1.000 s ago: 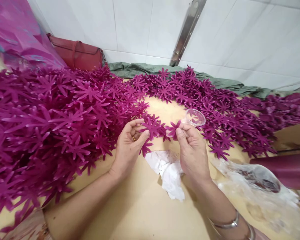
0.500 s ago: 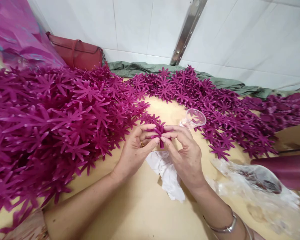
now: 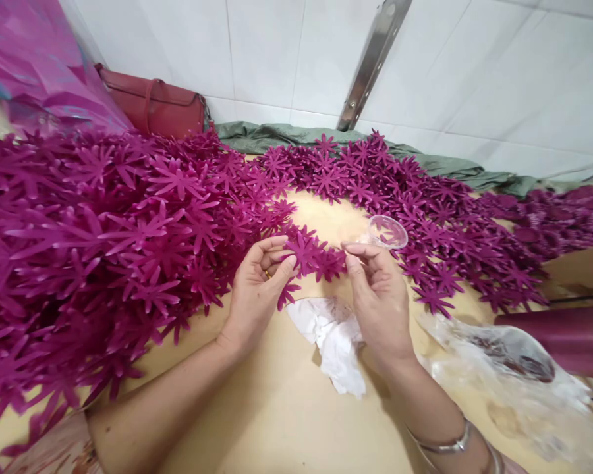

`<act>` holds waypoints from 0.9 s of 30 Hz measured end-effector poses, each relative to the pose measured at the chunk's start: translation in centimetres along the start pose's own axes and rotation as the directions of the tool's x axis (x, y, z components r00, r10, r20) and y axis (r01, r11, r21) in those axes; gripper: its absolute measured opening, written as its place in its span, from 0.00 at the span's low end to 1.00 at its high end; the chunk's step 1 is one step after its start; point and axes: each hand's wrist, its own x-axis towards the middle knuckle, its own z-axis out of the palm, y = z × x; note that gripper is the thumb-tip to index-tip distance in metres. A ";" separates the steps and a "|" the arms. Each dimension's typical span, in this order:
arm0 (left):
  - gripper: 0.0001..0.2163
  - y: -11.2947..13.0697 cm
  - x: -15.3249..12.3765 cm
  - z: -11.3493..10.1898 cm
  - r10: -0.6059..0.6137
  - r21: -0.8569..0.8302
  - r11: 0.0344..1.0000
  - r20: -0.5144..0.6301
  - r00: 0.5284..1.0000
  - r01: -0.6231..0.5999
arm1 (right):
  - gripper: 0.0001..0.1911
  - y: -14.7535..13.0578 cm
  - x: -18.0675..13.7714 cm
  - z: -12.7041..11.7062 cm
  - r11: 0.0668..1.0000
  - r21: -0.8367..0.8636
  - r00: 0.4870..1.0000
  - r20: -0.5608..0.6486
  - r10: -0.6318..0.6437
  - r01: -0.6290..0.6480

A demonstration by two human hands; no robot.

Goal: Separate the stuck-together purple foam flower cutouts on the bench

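My left hand (image 3: pixel 259 286) pinches a magenta, star-shaped artificial flower piece (image 3: pixel 304 253) with narrow petals, thumb and fingers closed on its left side. Just to the right, a second flower piece (image 3: pixel 332 263) reaches the fingertips of my right hand (image 3: pixel 381 299), which are pinched at its edge. The two pieces overlap or lie close together; I cannot tell whether they are joined. Below the hands lies a crumpled white tissue (image 3: pixel 333 345). Behind the right fingertips stands a clear plastic cup or lid (image 3: pixel 388 232).
A large heap of magenta flower pieces (image 3: pixel 128 230) covers the left side, and another pile (image 3: pixel 425 210) runs along the back right. A clear plastic bag (image 3: pixel 518 375) lies at right beside a dark magenta roll (image 3: pixel 558 336). A red handbag (image 3: pixel 151 102) rests against the tiled wall.
My hands have moved apart, left hand leftward and right hand rightward. The bunched petals between them have spread open, showing the flower pieces face up.
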 end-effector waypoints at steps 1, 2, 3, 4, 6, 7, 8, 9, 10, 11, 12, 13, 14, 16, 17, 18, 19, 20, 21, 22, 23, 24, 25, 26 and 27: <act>0.16 0.0 0.0 0.0 0.002 0.003 1.000 0.000 1.000 -0.002 | 0.09 0.0 0.0 0.0 0.998 -0.042 0.999 0.006 -0.038 0.039; 0.16 0.1 -0.1 0.1 -0.005 0.004 1.000 0.007 1.000 0.005 | 0.10 0.0 0.0 0.0 0.992 -0.089 0.996 0.020 -0.086 0.088; 0.16 0.1 -0.1 0.2 -0.015 0.002 1.000 0.022 1.000 0.015 | 0.11 -0.1 -0.1 0.0 0.980 -0.135 0.989 0.042 -0.140 0.144; 0.16 0.1 -0.2 0.3 -0.023 -0.001 1.000 0.044 0.999 0.023 | 0.10 -0.3 -0.2 0.0 0.964 -0.174 0.979 0.072 -0.189 0.199; 0.16 0.0 -0.3 0.4 -0.029 -0.009 1.000 0.101 0.994 0.030 | 0.07 -0.6 -0.4 0.1 0.928 -0.234 0.955 0.140 -0.263 0.290; 0.16 0.0 -0.4 0.5 -0.030 -0.013 0.999 0.128 0.991 0.032 | 0.05 -0.8 -0.5 0.1 0.911 -0.257 0.943 0.165 -0.288 0.323; 0.16 -0.1 -0.5 0.5 -0.032 -0.017 0.999 0.152 0.988 0.035 | 0.04 -0.8 -0.5 0.2 0.897 -0.277 0.935 0.180 -0.304 0.345; 0.16 -0.1 -0.5 0.5 -0.035 -0.020 0.999 0.169 0.985 0.039 | 0.02 -0.9 -0.5 0.2 0.888 -0.293 0.932 0.189 -0.310 0.355; 0.16 -0.2 -0.6 0.5 -0.041 -0.025 0.999 0.182 0.982 0.047 | 0.02 -0.9 -0.5 0.2 0.884 -0.303 0.931 0.195 -0.308 0.356; 0.15 -0.2 -0.6 0.5 -0.048 -0.030 0.998 0.190 0.981 0.055 | 0.02 -0.9 -0.5 0.2 0.882 -0.308 0.931 0.200 -0.305 0.356; 0.15 -0.2 -0.7 0.5 -0.056 -0.035 0.997 0.194 0.979 0.064 | 0.03 -0.9 -0.5 0.1 0.883 -0.307 0.931 0.205 -0.302 0.354; 0.15 -0.2 -0.7 0.5 -0.064 -0.040 0.997 0.193 0.979 0.073 | 0.04 -0.9 -0.5 0.1 0.884 -0.302 0.930 0.212 -0.301 0.356; 0.16 -0.2 -0.7 0.5 -0.072 -0.043 0.996 0.188 0.980 0.082 | 0.05 -1.0 -0.5 0.1 0.885 -0.295 0.927 0.220 -0.304 0.360; 0.16 -0.2 -0.7 0.6 -0.084 -0.041 0.995 0.171 0.982 0.092 | 0.06 -1.1 -0.6 0.2 0.894 -0.272 0.927 0.225 -0.301 0.357; 0.16 -0.1 -0.6 0.6 -0.084 -0.039 0.995 0.163 0.983 0.092 | 0.06 -1.2 -0.6 0.2 0.905 -0.258 0.932 0.222 -0.286 0.339; 0.16 -0.1 -0.6 0.6 -0.084 -0.035 0.995 0.153 0.985 0.091 | 0.05 -1.2 -0.7 0.2 0.922 -0.239 0.943 0.212 -0.257 0.305; 0.16 -0.1 -0.5 0.6 -0.084 -0.031 0.996 0.140 0.987 0.089 | 0.05 -1.2 -0.7 0.2 0.943 -0.213 0.957 0.195 -0.216 0.256; 0.15 -0.1 -0.4 0.6 -0.082 -0.029 0.996 0.121 0.989 0.086 | 0.04 -1.2 -0.7 0.2 0.963 -0.183 0.971 0.172 -0.167 0.198; 0.15 -0.1 -0.4 0.6 -0.077 -0.032 0.996 0.095 0.992 0.080 | 0.04 -1.1 -0.7 0.2 0.977 -0.158 0.983 0.141 -0.121 0.143; 0.15 -0.1 -0.3 0.5 -0.071 -0.034 0.997 0.067 0.995 0.074 | 0.04 -1.0 -0.7 0.2 0.985 -0.141 0.991 0.106 -0.087 0.101; 0.15 0.0 -0.3 0.4 -0.066 -0.035 0.997 0.041 0.997 0.067 | 0.05 -0.9 -0.6 0.1 0.988 -0.133 0.995 0.070 -0.069 0.078; 0.16 0.0 -0.3 0.4 -0.058 -0.035 0.998 0.019 0.998 0.059 | 0.05 -0.7 -0.5 0.0 0.988 -0.133 0.997 0.037 -0.071 0.075; 0.16 0.1 -0.3 0.3 -0.050 -0.033 0.998 0.005 0.999 0.050 | 0.05 -0.6 -0.3 0.0 0.986 -0.142 0.996 0.011 -0.087 0.088; 0.16 0.2 -0.3 0.2 -0.043 -0.027 0.999 -0.005 0.999 0.043 | 0.05 -0.5 -0.2 0.0 0.981 -0.158 0.993 -0.008 -0.116 0.113; 0.17 0.2 -0.3 0.2 -0.040 -0.021 0.999 -0.008 0.999 0.040 | 0.05 -0.5 -0.1 -0.1 0.973 -0.179 0.989 -0.017 -0.150 0.145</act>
